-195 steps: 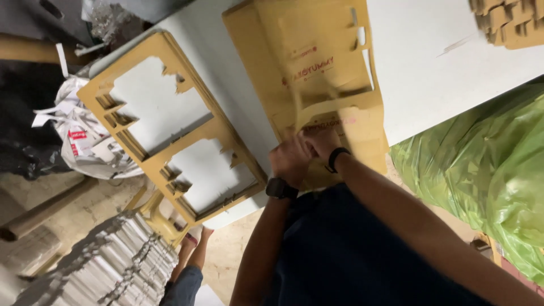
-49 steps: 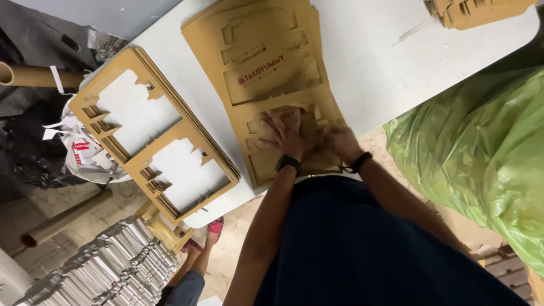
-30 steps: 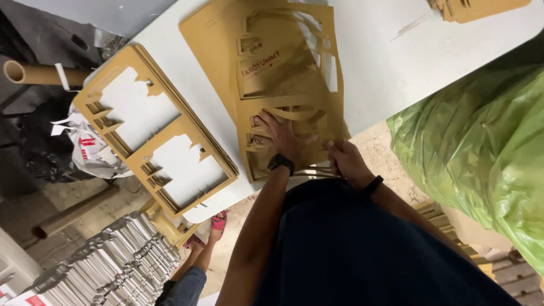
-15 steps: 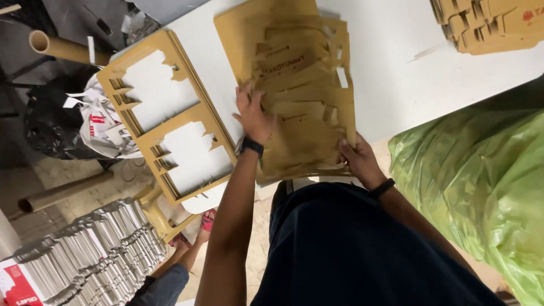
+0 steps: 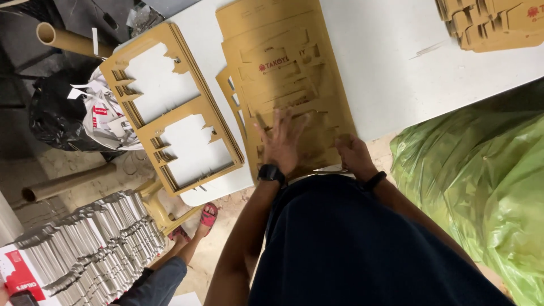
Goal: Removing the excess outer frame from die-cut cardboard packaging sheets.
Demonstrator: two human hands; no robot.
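Cardboard die-cut sheet stack (image 5: 283, 85) lies on white surface (image 5: 385, 73), under left hand (image 5: 281, 141), grip spread flat. Right hand (image 5: 352, 154) pinches stack's near edge. Punching-out step; next needs firm downward press beside cut lines.

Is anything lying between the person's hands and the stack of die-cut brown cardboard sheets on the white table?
Nothing visible. The left hand lies flat on the cardboard stack, and the right hand rests at its near edge. The punched-out frames sit off to the side.
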